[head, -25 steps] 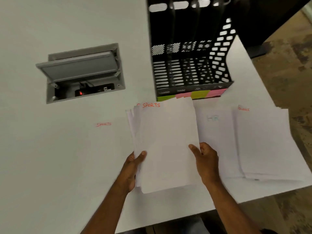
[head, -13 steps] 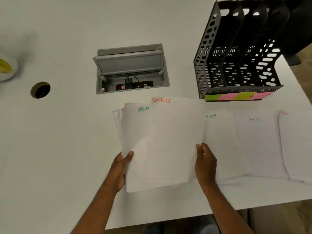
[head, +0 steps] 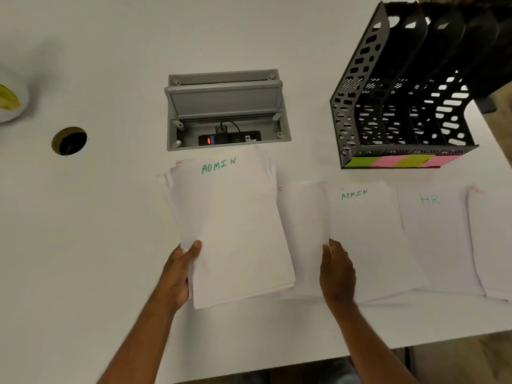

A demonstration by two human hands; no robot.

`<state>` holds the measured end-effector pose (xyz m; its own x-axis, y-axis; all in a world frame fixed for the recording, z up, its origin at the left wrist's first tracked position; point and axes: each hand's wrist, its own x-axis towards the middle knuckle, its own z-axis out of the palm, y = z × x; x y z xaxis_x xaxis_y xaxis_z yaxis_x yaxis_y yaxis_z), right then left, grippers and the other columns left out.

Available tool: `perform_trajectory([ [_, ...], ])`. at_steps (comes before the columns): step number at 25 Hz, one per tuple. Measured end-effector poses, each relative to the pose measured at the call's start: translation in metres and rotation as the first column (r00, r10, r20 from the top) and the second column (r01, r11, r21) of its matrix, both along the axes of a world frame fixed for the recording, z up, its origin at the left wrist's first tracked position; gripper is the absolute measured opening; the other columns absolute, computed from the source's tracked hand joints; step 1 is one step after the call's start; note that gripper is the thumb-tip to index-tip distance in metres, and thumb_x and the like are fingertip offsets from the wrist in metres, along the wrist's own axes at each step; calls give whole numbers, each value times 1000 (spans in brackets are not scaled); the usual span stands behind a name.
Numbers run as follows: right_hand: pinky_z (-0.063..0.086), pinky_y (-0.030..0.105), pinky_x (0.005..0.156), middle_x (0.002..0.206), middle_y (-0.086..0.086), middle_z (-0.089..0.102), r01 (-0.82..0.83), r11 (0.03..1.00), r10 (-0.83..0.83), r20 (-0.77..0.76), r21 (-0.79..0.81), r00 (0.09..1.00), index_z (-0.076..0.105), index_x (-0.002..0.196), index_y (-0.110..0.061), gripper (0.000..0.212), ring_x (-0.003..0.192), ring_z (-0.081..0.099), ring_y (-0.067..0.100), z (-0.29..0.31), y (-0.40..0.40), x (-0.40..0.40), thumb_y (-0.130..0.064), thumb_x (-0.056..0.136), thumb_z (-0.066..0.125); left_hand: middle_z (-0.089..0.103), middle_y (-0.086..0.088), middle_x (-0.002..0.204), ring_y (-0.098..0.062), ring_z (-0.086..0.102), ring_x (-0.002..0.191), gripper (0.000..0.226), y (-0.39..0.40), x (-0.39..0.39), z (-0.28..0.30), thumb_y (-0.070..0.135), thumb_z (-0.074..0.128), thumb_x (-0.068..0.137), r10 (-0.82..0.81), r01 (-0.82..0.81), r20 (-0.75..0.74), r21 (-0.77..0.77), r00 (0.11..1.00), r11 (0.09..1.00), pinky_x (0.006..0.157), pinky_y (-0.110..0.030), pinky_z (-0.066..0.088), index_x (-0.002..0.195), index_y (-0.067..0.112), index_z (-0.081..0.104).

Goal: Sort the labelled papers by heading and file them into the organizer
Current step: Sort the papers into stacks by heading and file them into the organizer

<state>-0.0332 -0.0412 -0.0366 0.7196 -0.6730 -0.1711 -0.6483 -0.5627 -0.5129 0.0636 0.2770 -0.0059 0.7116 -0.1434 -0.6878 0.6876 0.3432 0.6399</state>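
Observation:
My left hand (head: 180, 273) grips the lower left edge of a stack of white papers (head: 232, 234); its top sheet is headed ADMIN in green. My right hand (head: 336, 268) pinches a single sheet (head: 302, 236) just right of the stack, with only a red "S" of its heading showing. Further right on the table lie an ADMIN pile (head: 363, 234), an HR pile (head: 435, 234) and a pile with a red heading (head: 491, 239), cut off by the frame. The black slotted organizer (head: 360, 79) stands at the back right with green and pink labels (head: 388, 161) along its front.
A grey flip-up power box (head: 227, 106) is sunk into the white table (head: 83, 245) right behind the stack. A round cable hole (head: 69, 141) lies to the left, and a plate with a banana (head: 8, 102) at the far left edge. The table's front edge runs below my forearms.
My right hand has drawn the SPORTS sheet off the top of the stack to the right, uncovering the ADMIN sheet. My left hand keeps hold of the stack.

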Motion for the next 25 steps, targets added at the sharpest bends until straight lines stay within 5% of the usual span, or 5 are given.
perform_trajectory([
  [4,55,44,87,124,10,58,-1,1000,2,22,-23,1000,53,132,-13,39,113,57,29,8,1,5,-27,96,61,75,-13,118,-28,74,101,40,-16,-10,-8,24,67,87,-72,73,-25,8,997,997,73,-33,62,125,15,66],
  [9,52,20,73,97,-18,71,14,789,-59,53,614,997,61,104,-36,14,92,67,4,36,18,25,-44,93,63,74,-16,119,-32,73,104,39,-41,-19,-16,22,67,88,-121,120,-56,-27,991,992,76,-36,62,126,14,65],
  [16,41,11,51,59,-15,62,62,897,-135,137,437,981,55,68,-21,29,53,53,1,33,5,14,-32,85,76,73,-14,122,-33,71,110,42,-71,-20,-20,29,68,88,-185,183,-79,-29,980,983,85,-41,61,128,17,65],
  [23,34,19,49,46,-14,45,5,934,-68,164,357,984,42,58,-28,44,46,39,6,30,-21,4,-37,99,56,75,-14,118,-30,74,103,37,-93,-23,-22,26,67,90,-138,138,-84,-6,987,990,75,-36,62,126,16,66],
  [25,38,15,59,62,-19,60,-9,951,-51,186,310,981,60,71,-28,31,58,54,0,33,-36,0,-31,101,53,75,-15,116,-31,74,101,35,-98,-24,-22,24,66,92,-124,124,-98,-3,987,992,73,-38,62,126,15,65],
])
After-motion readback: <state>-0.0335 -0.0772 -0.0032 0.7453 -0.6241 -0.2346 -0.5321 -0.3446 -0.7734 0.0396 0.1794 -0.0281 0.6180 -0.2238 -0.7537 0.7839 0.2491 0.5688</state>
